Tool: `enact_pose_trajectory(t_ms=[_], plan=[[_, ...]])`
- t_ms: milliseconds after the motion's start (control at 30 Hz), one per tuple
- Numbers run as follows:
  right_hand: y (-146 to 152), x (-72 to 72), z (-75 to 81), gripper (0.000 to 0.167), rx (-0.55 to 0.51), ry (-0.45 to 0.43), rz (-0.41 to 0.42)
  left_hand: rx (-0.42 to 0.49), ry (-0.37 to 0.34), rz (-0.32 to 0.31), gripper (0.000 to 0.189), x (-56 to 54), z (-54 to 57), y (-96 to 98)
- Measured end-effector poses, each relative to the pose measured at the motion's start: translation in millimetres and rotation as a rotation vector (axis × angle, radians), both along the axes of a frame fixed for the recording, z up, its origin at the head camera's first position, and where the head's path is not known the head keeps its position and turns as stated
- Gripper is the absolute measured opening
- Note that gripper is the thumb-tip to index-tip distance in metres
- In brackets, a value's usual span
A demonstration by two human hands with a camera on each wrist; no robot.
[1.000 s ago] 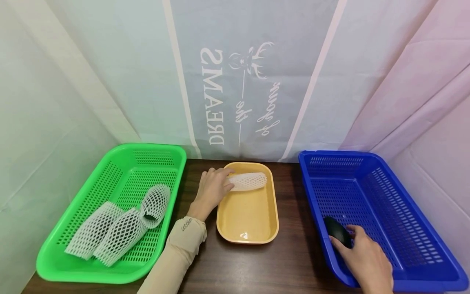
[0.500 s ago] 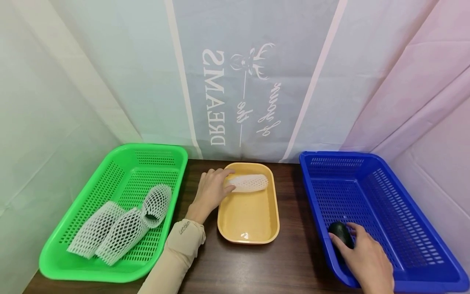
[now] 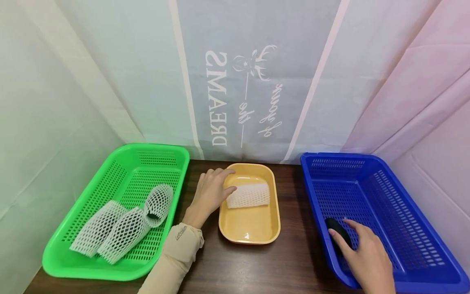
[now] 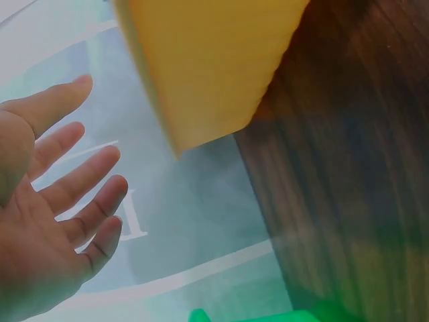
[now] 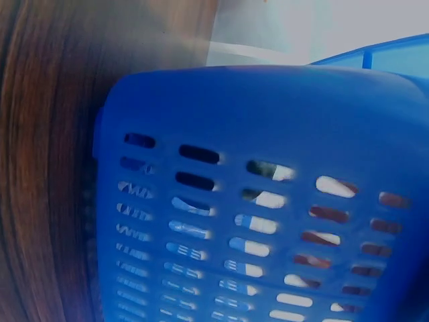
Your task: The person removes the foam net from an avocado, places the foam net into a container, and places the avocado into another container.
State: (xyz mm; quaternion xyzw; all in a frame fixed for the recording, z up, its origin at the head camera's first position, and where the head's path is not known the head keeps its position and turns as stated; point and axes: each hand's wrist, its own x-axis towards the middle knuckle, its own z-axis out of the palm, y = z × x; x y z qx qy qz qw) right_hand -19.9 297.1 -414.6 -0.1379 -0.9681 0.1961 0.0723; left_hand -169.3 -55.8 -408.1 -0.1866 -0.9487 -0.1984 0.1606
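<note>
A white foam net sleeve (image 3: 251,196) lies flat across the yellow tray (image 3: 247,226). My left hand (image 3: 210,191) hovers over the tray's left rim, thumb and fingers apart, with fingertips close to the sleeve's left end. In the left wrist view that hand (image 4: 60,201) has spread fingers and holds nothing. A dark green, oval, avocado-like fruit (image 3: 337,230) rests inside the blue basket (image 3: 317,204), by its left wall. My right hand (image 3: 367,253) reaches in beside it, thumb and forefinger spread on either side. In the right wrist view the basket wall (image 5: 248,107) mostly hides this hand.
On the left stands a green basket (image 3: 93,185) with several foam net sleeves (image 3: 125,234); a dark thing shows in the end of one. The dark wooden table (image 3: 235,267) runs between the containers. A printed cloth (image 3: 257,24) hangs behind.
The foam sleeve has slid down toward the tray's middle and flattened, away from my left fingers. The dark fruit tipped up in my right hand, then lay back as the fingers spread.
</note>
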Motion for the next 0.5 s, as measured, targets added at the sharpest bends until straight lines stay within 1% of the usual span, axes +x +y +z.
enact_pose_trajectory(t_ms=[133, 267, 500], plan=[[-3.3, 2.7, -0.2, 0.055, -0.019, 0.089, 0.083, 0.013, -0.013, 0.003, 0.046, 4.9, 6.9, -1.8], [-5.4, 3.9, 0.2, 0.05, -0.034, 0.131, 0.158, 0.022, -0.015, 0.006, 0.046, 11.2, 13.9, -5.1], [-7.4, 6.8, 1.8, 0.05, -0.029, 0.185, 0.197, 0.016, -0.006, 0.006, 0.049, 22.3, 24.2, -12.4]])
